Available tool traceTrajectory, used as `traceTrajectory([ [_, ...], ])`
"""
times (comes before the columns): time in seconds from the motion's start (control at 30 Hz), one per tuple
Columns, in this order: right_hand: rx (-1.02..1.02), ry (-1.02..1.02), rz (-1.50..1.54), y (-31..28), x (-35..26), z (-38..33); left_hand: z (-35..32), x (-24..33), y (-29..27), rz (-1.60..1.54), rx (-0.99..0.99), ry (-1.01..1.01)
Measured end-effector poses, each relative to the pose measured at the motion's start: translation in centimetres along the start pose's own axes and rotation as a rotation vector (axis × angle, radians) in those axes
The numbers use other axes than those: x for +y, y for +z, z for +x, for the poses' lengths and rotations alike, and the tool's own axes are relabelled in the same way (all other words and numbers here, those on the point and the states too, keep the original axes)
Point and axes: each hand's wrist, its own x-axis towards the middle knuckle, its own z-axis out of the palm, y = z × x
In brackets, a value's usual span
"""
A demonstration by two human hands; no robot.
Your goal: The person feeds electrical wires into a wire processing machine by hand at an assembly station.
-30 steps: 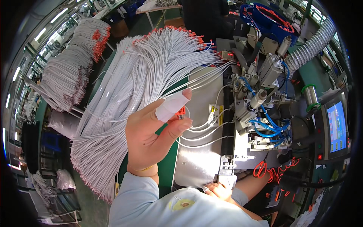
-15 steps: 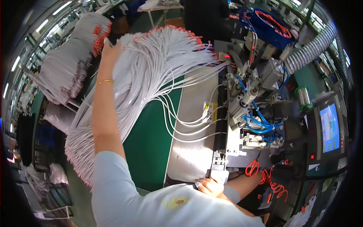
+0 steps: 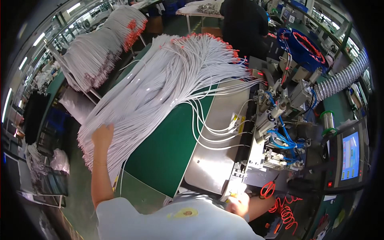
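My left hand [image 3: 103, 135] is at the near left end of a big fanned pile of white cables [image 3: 148, 88]. Its fingers curl down among them, closed. Strong light washes out my right hand [image 3: 239, 205], which is low beside the near end of the bench machine [image 3: 276, 120]. Its fingers look bent together, and whatever they hold is lost in the glare. Several cables run from the pile over a metal plate [image 3: 212, 160] into the machine. Red-orange tips show at the pile's far end.
A second cable bundle [image 3: 100, 48] hangs on a rack at the far left. To the right are a touch screen [image 3: 350, 156], a solder wire spool [image 3: 328, 122], a ribbed silver hose [image 3: 346, 76] and a coiled orange air line [image 3: 289, 214]. A person in dark clothes [image 3: 243, 26] is at the back.
My left hand has come back from the far left of the cable pile to its near end. The view has shifted, and my right hand stays near the machine's front.
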Motion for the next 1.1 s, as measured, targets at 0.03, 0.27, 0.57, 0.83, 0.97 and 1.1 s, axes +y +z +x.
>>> traceTrajectory([
  [0.03, 0.107, 0.135, 0.001, -0.8, 1.1, -5.1, -0.1, 0.3, -0.7, -0.003, 0.005, -0.003],
  [0.27, 0.31, 1.077, -0.794, -4.2, 9.3, -23.2, 5.0, 7.0, -2.3, -0.46, 0.549, 0.441],
  [0.57, 0.446, 1.375, -0.812, -4.4, 15.5, -25.7, 9.9, 19.2, -0.6, -0.438, 0.202, 0.46],
  [0.83, 0.41, 1.346, -0.784, -3.8, 15.2, -20.3, 16.1, 15.9, -1.4, -0.414, 0.361, 0.428],
  [0.97, 0.405, 1.323, -0.762, -4.0, 16.4, -15.6, 17.8, 15.2, 0.1, -0.408, 0.22, 0.345],
  [1.1, 0.424, 1.329, -0.728, -3.4, 15.0, -16.6, 18.0, 16.1, 0.3, -0.45, 0.212, 0.329],
])
